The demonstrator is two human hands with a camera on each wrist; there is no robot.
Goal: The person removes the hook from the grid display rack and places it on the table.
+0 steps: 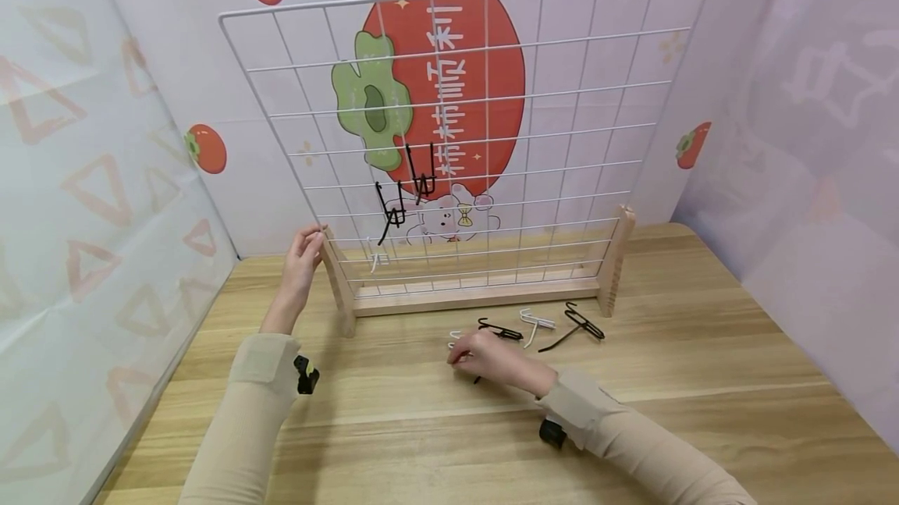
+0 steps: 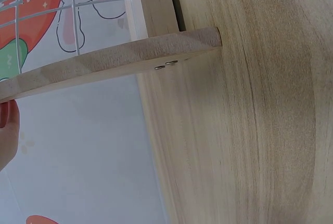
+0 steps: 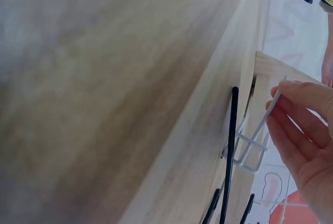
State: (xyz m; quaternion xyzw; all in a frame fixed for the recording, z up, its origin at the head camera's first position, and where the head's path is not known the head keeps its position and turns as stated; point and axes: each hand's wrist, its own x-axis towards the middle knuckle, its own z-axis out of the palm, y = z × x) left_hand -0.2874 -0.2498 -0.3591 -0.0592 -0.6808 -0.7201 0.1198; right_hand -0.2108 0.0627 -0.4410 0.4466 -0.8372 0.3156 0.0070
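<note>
A white wire grid panel (image 1: 541, 87) stands upright in a wooden base (image 1: 485, 296). At the left, my left hand (image 1: 300, 259) grips the upper end of the wooden side post (image 1: 339, 286); only part of its fingers (image 2: 8, 117) shows in the left wrist view. My right hand (image 1: 495, 358) is low over the table, in front of the base. Thumb and fingers pinch the shaft of a white wire hook (image 3: 270, 107), its bracket end hanging below. Two black hooks (image 1: 395, 216) and a white hook (image 1: 378, 259) hang on the grid's left part.
Near the right hand on the wooden table (image 1: 393, 427) lie black hooks (image 1: 581, 321) and another white hook (image 1: 537, 322). Behind the grid hangs a patterned cloth backdrop (image 1: 590, 169), and more cloth (image 1: 84, 200) borders the left side.
</note>
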